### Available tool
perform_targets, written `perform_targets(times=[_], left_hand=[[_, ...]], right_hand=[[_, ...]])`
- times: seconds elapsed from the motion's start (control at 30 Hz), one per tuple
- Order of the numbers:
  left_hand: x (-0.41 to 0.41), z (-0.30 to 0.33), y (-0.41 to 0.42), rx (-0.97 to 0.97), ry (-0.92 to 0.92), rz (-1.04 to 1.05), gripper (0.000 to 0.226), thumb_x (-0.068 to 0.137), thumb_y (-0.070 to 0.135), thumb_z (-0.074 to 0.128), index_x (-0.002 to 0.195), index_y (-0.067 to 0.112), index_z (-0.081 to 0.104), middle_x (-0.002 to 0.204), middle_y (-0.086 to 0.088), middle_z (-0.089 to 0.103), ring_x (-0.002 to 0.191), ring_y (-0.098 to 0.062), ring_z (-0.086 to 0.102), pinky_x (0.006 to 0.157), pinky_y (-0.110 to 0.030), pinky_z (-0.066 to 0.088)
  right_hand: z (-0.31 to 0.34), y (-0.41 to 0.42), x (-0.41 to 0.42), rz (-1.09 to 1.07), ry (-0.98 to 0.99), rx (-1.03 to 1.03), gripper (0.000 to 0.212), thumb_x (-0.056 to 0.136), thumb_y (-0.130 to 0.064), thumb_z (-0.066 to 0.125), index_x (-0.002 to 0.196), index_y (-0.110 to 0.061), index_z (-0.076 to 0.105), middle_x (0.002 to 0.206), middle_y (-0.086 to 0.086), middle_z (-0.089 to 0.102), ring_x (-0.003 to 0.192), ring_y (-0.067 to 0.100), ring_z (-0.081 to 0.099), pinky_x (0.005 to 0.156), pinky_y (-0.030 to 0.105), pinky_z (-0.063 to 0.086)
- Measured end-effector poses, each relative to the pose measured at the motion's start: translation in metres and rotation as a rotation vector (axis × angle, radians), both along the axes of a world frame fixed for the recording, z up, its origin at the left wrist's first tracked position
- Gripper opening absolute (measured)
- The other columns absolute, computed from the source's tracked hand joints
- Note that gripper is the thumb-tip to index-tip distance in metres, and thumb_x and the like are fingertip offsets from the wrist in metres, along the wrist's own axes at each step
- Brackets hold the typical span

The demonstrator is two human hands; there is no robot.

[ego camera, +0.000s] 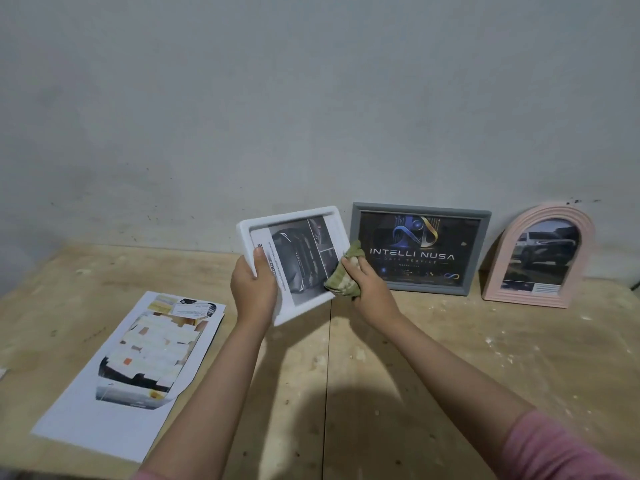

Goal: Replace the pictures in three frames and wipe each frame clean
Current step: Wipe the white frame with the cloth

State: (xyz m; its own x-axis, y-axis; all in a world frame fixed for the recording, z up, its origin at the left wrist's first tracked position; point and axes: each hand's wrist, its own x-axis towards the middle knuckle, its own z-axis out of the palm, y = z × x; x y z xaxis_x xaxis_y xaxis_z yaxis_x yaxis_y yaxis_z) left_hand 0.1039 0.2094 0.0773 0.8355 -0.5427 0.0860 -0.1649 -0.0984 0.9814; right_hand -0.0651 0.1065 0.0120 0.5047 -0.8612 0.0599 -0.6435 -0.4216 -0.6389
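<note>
My left hand (254,289) grips the lower left edge of a white rectangular frame (291,216), held tilted above the table with a dark car picture in it. My right hand (367,285) holds a bunched green cloth (343,275) pressed against the frame's right edge. A grey frame (479,258) with a dark "INTELLI NUSA" picture leans on the wall just right of it. Farther right leans a pink arched frame (585,244) with a car photo.
Several loose printed sheets (138,355) lie stacked on the left of the wooden table (450,358), one showing pale patches over a dark picture. A grey wall (311,98) stands right behind the table. The tabletop is speckled with white flecks.
</note>
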Motion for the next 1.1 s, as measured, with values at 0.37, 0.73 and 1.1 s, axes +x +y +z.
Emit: perform_targets(times=[0.37,0.73,1.1], left_hand=[[0.033,-0.007,0.019,0.093,-0.274,-0.005,0.031,0.099,0.029,0.043,0.078,0.007,0.049,0.063,0.001,0.049,0.059,-0.009,0.046,0.051,-0.024,0.032],[0.082,-0.006,0.048,0.209,-0.406,0.096,0.036,0.097,0.034,0.045,0.08,0.003,0.052,0.065,-0.009,0.054,0.062,-0.027,0.049,0.055,-0.033,0.038],[0.089,-0.01,0.048,0.252,-0.347,0.129,0.04,0.097,0.034,0.045,0.072,0.003,0.044,0.062,-0.007,0.044,0.058,-0.018,0.04,0.055,-0.029,0.032]], right_hand=[[0.003,-0.006,0.02,-0.075,-0.083,0.177,0.031,0.071,0.0,0.047,0.086,-0.023,0.063,0.087,0.004,0.067,0.086,0.025,0.061,0.07,0.028,0.047],[-0.04,-0.075,0.102,0.245,0.132,-0.005,0.058,0.07,-0.002,0.056,0.122,-0.028,0.049,0.113,0.004,0.058,0.102,0.026,0.054,0.08,0.039,0.048],[-0.112,-0.065,0.1,0.369,0.391,-0.009,0.065,0.073,-0.017,0.051,0.137,-0.025,0.04,0.149,0.001,0.026,0.137,0.029,0.022,0.107,0.042,0.036]])
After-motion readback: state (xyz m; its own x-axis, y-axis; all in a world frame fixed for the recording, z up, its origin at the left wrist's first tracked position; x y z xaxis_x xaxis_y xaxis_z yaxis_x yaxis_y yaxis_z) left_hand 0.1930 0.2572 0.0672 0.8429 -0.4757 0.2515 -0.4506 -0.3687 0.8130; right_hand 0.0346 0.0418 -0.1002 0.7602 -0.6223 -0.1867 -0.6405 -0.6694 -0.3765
